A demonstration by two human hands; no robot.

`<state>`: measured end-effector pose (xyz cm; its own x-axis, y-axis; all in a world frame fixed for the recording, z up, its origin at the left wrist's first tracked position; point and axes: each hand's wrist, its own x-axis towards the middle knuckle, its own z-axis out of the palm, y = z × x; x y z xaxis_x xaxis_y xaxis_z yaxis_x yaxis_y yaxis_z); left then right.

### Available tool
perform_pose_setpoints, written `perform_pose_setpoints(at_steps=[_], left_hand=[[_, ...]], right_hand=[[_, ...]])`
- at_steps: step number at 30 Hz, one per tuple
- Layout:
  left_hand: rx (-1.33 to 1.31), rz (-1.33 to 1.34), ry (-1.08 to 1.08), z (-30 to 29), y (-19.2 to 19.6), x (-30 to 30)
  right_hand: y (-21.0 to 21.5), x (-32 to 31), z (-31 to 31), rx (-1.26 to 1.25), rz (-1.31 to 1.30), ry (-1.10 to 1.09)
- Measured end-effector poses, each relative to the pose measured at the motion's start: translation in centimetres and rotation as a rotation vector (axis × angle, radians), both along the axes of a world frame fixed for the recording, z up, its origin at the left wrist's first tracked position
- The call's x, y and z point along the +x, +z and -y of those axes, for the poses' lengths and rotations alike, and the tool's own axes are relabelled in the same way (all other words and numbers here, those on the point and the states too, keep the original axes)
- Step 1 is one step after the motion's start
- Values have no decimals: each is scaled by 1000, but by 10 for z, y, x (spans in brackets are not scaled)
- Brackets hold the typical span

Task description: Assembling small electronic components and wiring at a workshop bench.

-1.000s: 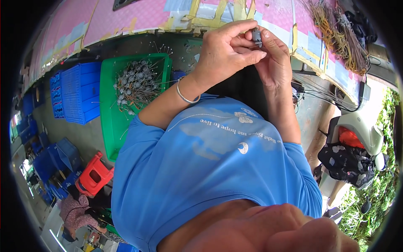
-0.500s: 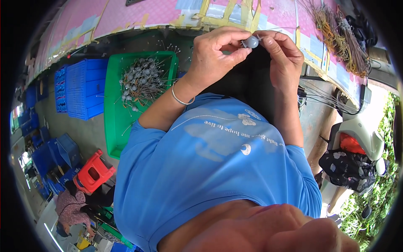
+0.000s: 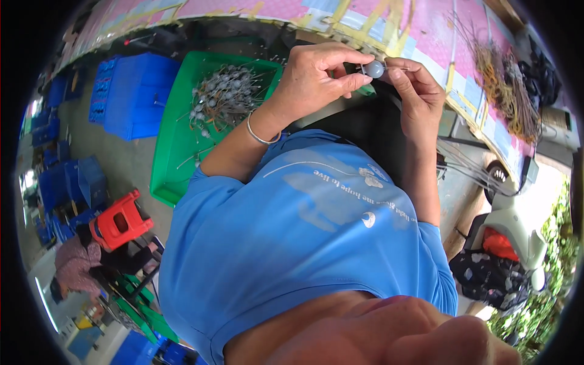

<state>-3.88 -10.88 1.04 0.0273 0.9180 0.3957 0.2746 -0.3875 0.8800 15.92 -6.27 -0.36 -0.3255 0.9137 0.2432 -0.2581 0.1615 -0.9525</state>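
A small, shiny grey ball [image 3: 375, 69] hangs between my two hands, close to the table's near edge. My left hand [image 3: 319, 76] is closed in a pinch at the ball's left side, thumb and forefinger on a short thin piece sticking out of it. On the other side, my right hand [image 3: 418, 91] pinches a thin wire-like strand running from the ball; its fingertips partly hide the strand. By my left forearm, a green tray [image 3: 163, 164] holds a heap of similar grey balls [image 3: 225, 94] on thin stems.
Ahead lies a pink, taped table [image 3: 243, 9], with bundled wires [image 3: 508, 91] on its right part. Blue crates [image 3: 137, 97] and a red stool [image 3: 121, 220] stand at left. Another person [image 3: 76, 264] is at lower left. A scooter [image 3: 517, 234] is parked at right.
The whole view has swung, so tray and table sit differently in it. Both hands keep hold of the ball, which now appears slightly farther right and lower, apart from the table edge.
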Motion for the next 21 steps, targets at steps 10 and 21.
perform_pose_setpoints(at_steps=[10,21], left_hand=[[-415,-389,800,75,24,-194],[-194,-303,456,-71,-19,-164]], right_hand=[[-21,15,-19,-140,220,265],[-13,70,-59,-69,305,-194]])
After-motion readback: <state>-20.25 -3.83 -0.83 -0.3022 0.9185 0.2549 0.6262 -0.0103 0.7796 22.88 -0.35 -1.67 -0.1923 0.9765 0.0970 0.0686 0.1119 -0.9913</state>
